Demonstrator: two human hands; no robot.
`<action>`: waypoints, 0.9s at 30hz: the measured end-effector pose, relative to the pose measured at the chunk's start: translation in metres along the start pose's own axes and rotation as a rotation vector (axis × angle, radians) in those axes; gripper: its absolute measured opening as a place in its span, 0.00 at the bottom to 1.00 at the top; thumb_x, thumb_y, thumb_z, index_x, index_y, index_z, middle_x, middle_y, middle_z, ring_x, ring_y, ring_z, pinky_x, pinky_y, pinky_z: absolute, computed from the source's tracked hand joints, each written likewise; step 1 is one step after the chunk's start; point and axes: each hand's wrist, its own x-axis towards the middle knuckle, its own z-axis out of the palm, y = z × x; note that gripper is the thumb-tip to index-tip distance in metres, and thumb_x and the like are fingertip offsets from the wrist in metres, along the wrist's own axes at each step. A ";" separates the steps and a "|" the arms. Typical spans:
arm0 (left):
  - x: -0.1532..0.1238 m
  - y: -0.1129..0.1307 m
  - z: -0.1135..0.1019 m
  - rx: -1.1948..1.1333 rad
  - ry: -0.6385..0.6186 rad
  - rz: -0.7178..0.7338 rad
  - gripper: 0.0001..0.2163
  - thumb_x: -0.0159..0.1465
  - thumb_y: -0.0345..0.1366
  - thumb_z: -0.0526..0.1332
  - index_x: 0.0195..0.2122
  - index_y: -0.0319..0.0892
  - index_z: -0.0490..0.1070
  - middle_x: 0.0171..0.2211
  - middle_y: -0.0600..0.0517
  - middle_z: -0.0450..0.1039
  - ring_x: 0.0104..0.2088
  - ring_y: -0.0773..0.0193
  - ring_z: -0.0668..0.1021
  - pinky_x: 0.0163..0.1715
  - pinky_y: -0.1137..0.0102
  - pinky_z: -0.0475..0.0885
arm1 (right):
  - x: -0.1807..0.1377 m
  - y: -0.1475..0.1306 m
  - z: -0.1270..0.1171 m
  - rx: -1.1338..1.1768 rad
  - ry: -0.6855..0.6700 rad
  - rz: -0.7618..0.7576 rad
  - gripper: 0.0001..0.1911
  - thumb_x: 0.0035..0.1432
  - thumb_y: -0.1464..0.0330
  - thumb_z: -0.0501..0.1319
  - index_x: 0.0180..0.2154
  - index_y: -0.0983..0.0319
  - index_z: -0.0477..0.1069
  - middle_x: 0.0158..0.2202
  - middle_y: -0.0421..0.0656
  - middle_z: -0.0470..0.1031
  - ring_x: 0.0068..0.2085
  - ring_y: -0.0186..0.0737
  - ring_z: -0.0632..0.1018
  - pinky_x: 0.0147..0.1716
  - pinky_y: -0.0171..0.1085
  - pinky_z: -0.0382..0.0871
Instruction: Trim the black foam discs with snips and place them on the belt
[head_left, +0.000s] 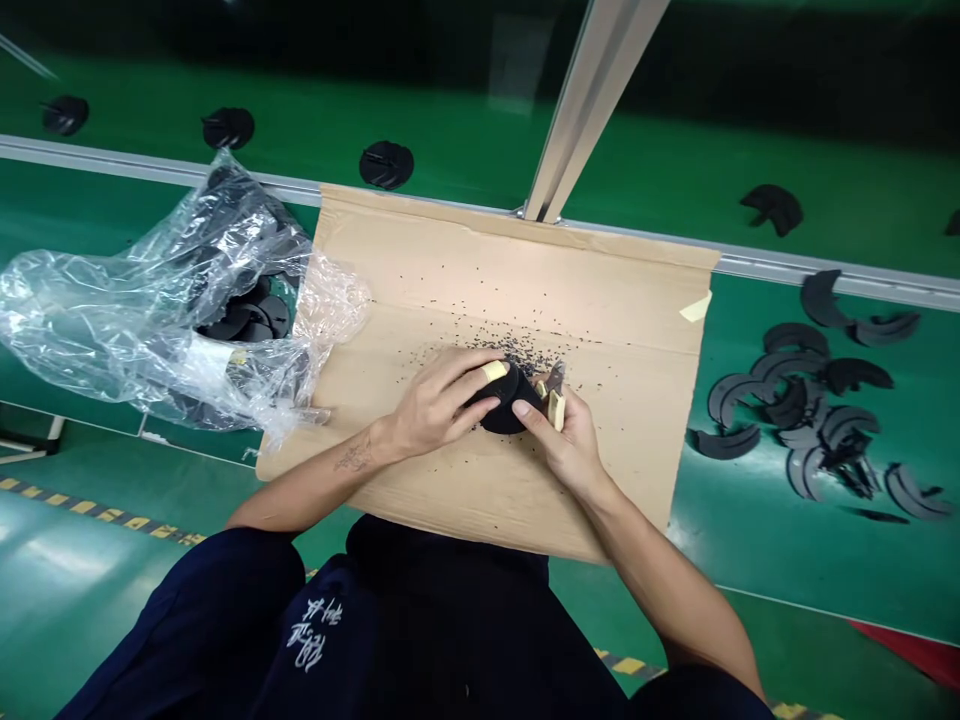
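Observation:
Over a sheet of brown cardboard [420,480], my left hand [442,400] grips a black round plastic part [501,415]. Yellow tape wraps one of its fingers. My right hand [566,440] is closed around a small tool [555,378] with a dark, blade-like metal end; its exact kind is unclear. Pale yellow pieces, tape or handle, show at those fingers. The right thumb presses on the black part's right side. Small black scraps [517,345] lie scattered on the cardboard just beyond both hands.
On the left, a clear plastic bag [97,310] holds several black parts. Many curved black pieces [795,390] lie on the green table [780,540] at the right. A metal frame post [585,110] rises behind the cardboard, with reflective dark panels either side.

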 end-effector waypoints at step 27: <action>0.000 0.005 0.005 -0.180 0.057 -0.065 0.14 0.70 0.32 0.62 0.56 0.45 0.74 0.47 0.45 0.79 0.48 0.59 0.80 0.49 0.60 0.79 | -0.002 -0.001 0.000 0.063 -0.040 0.053 0.24 0.51 0.46 0.70 0.33 0.58 0.67 0.27 0.36 0.65 0.28 0.35 0.65 0.30 0.37 0.66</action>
